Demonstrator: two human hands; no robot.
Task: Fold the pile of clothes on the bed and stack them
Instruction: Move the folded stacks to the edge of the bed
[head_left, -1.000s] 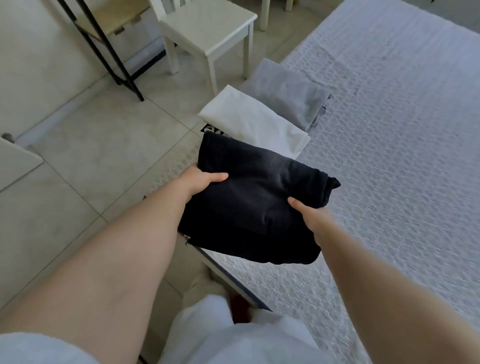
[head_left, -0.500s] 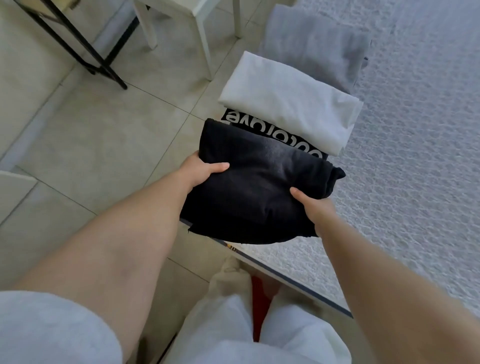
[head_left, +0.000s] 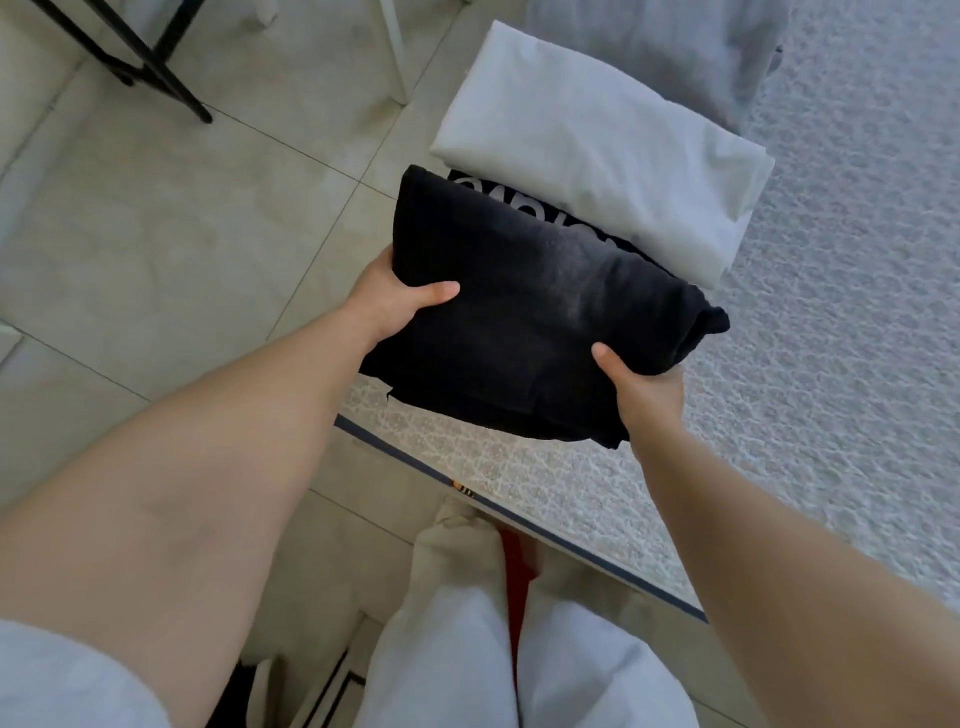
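— So, what is sitting at the far left?

— A black metal stand (head_left: 150, 67) is standing on the tiled floor (head_left: 156, 223), and a white chair leg (head_left: 395, 52) is showing just to the right of it.

— And the hands?

— The left hand (head_left: 395, 306) is gripping the left edge of a folded black garment (head_left: 535, 312), thumb lying on top, fingers hidden underneath. The right hand (head_left: 641, 384) is holding the garment's near right corner the same way.

— Where is that garment sitting?

— At the bed (head_left: 831, 364) edge, overlapping a black piece with white lettering (head_left: 498, 195), whether resting on it or held just above, I cannot tell. A folded white garment (head_left: 602, 145) is lying across that lettered piece on its far side, and a folded grey garment (head_left: 665, 47) is lying beyond, further right.
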